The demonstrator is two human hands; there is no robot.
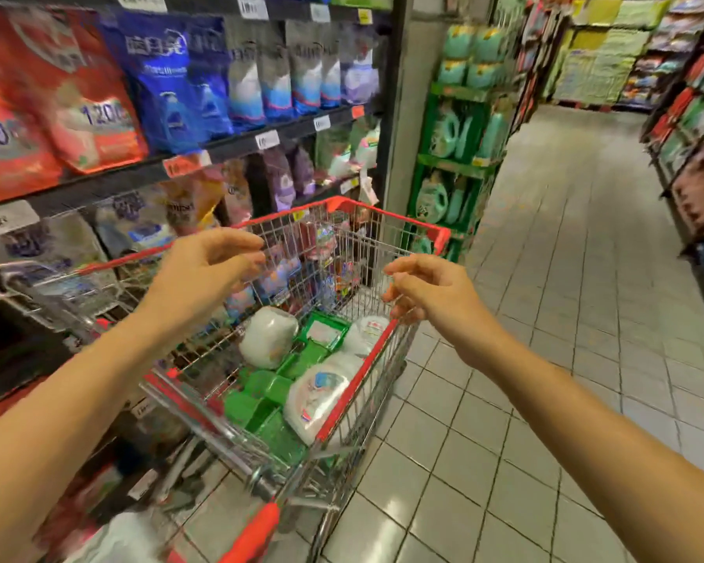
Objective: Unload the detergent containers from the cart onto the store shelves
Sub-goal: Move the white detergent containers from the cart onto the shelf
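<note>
Both hands are up over the cart [387, 216], and neither is carrying anything.

Left hand [208, 270]: over the cart's left edge, fingers loosely curled, thumb close to the fingertips, nothing between them.

Right hand [427, 294]: at the cart's right edge, fingers loosely curled, nothing held. Its lower fingers overlap the red rim from this angle; I can't tell whether they touch it.

The detergent is all in the cart basket:
- white jug [267, 337] against the left side, about mid-length
- second white jug [366, 329] against the right edge, just below my right hand
- third white jug [318, 394] along the right edge, nearer the handle [257, 534], label up
- green containers [269, 390] fill the middle and the near end between the white ones; one [324, 331] lies between the two far white jugs with a pale label facing up

The cart is parked just beside the shelves [220, 146] on the left, angled slightly off them. The upper shelf carries red bags [90, 115] and blue bags [167, 83]; the lower shelf has mixed pouches, too blurred to read.

A green rack [456, 164] of teal bottles stands past the cart's far right corner. The tiled floor [545, 319] runs down the right of the aisle.

The frame has motion blur, worst at the left edge.
</note>
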